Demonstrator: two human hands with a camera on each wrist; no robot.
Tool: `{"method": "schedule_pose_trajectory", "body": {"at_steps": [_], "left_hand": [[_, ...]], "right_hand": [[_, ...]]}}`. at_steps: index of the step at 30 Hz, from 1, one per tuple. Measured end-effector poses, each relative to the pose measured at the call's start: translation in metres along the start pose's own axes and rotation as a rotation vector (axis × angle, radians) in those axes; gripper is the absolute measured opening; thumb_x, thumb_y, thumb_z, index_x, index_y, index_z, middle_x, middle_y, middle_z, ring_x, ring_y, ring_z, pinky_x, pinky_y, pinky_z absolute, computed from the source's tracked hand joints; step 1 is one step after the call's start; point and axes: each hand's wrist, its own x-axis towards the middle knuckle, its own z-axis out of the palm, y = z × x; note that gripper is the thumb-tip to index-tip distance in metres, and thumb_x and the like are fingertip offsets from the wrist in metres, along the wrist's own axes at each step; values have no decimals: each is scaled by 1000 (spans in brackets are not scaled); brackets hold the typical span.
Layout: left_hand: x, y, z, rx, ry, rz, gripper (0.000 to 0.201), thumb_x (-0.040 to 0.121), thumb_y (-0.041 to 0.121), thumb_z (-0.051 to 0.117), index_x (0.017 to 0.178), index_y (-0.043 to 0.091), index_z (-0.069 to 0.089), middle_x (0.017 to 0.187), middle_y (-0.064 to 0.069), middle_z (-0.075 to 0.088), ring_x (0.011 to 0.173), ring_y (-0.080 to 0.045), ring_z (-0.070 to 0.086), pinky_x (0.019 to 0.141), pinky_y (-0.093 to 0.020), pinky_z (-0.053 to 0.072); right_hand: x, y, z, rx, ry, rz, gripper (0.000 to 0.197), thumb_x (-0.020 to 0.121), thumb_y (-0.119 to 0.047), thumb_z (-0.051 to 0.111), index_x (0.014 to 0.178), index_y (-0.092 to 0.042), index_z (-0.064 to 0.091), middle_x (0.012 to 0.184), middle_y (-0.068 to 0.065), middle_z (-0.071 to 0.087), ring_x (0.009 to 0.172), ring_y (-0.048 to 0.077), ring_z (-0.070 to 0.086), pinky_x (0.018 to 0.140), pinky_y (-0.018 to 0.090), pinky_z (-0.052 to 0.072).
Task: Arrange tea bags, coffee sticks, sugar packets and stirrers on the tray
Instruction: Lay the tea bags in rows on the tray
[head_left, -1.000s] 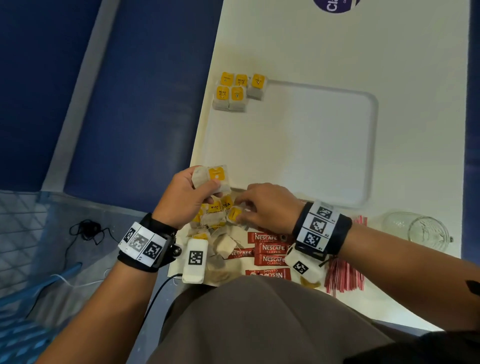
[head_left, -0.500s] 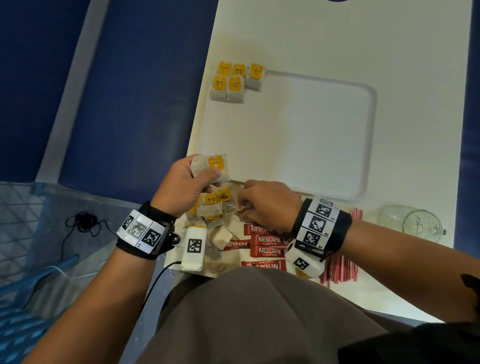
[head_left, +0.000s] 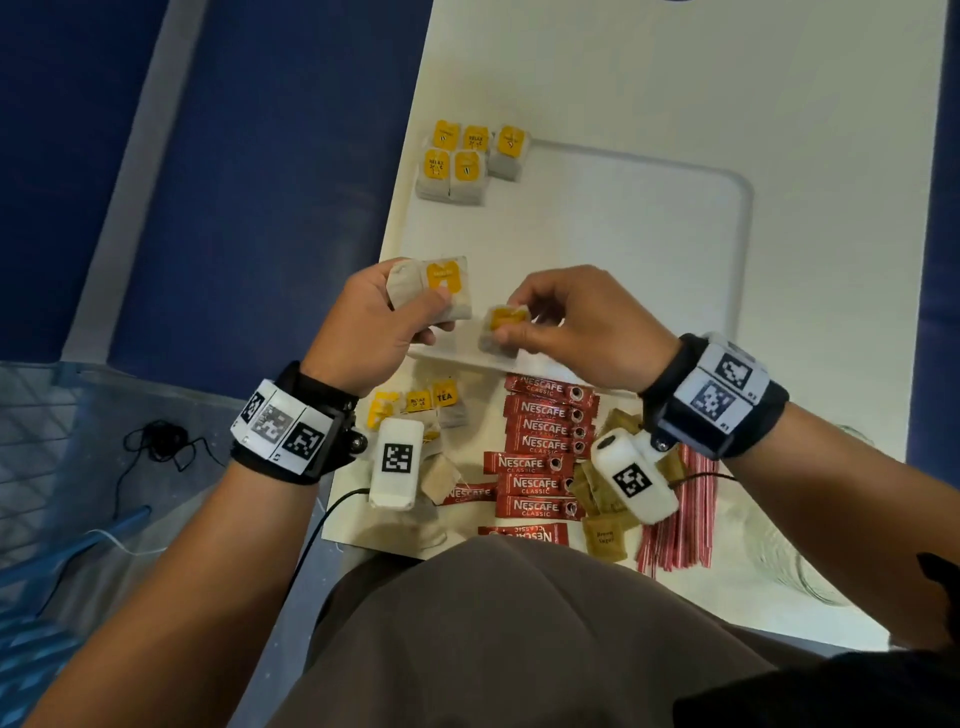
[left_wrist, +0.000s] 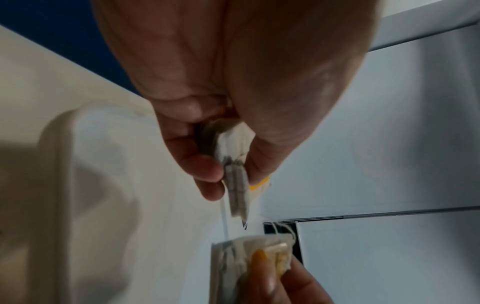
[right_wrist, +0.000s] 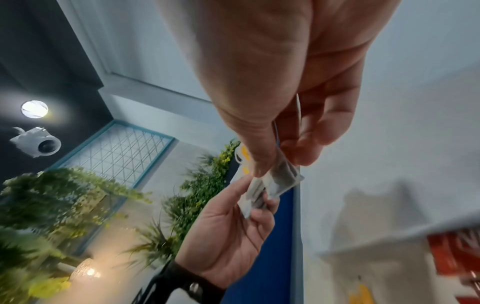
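Note:
My left hand (head_left: 423, 317) grips a small stack of yellow-tagged tea bags (head_left: 441, 283) above the near left edge of the white tray (head_left: 730, 249). Just to its right, my right hand (head_left: 511, 325) pinches a single tea bag (head_left: 501, 318), close to the stack but apart from it. The left wrist view shows the stack (left_wrist: 236, 185) edge-on between thumb and fingers. Several tea bags (head_left: 467, 161) lie in rows at the tray's far left corner. Loose tea bags (head_left: 421, 402), red coffee sticks (head_left: 540, 447), brown sugar packets (head_left: 605, 538) and red-striped stirrers (head_left: 680, 519) lie on the table below my wrists.
A clear glass jar (head_left: 789, 566) lies on its side at the near right of the white table (head_left: 649, 78). The table's left edge drops to a blue floor (head_left: 260, 182). A black cable (head_left: 161, 441) lies on the floor at the left.
Both hands rose from the loose pile to the tray's near edge. The right hand lifted one tea bag out of the pile and brought it beside the left hand's stack.

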Motion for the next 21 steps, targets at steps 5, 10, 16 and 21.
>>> {"method": "schedule_pose_trajectory", "body": {"at_steps": [5,10,16,21], "left_hand": [[24,12,2,-15,6,32,10,99,12,63,106,6,66,94,-9,75,76,-14,71,62,-22,55],[52,20,-3,29,-2,58,14,99,15,63,111,8,67,99,-10,76,79,-15,71,63,-22,56],[81,19,-9,55,-9,53,20,99,18,64,116,8,66,100,-8,76,79,-13,71,65,-23,56],[97,13,-12,42,-13,20,18,99,18,64,115,11,67,100,-5,76,78,-11,72,65,-21,56]], "right_hand": [[33,9,-14,8,131,5,15,90,-35,76,94,-20,75,83,-10,74,75,7,67,76,37,58],[76,21,-29,-31,232,14,17,89,-37,72,92,-20,72,90,-4,77,86,15,72,85,46,57],[120,25,-41,-159,301,13,17,90,-32,70,95,-16,71,88,5,73,84,25,67,82,47,54],[145,30,-39,-235,291,58,22,91,-31,72,100,-11,71,77,2,60,71,20,52,71,36,46]]}}
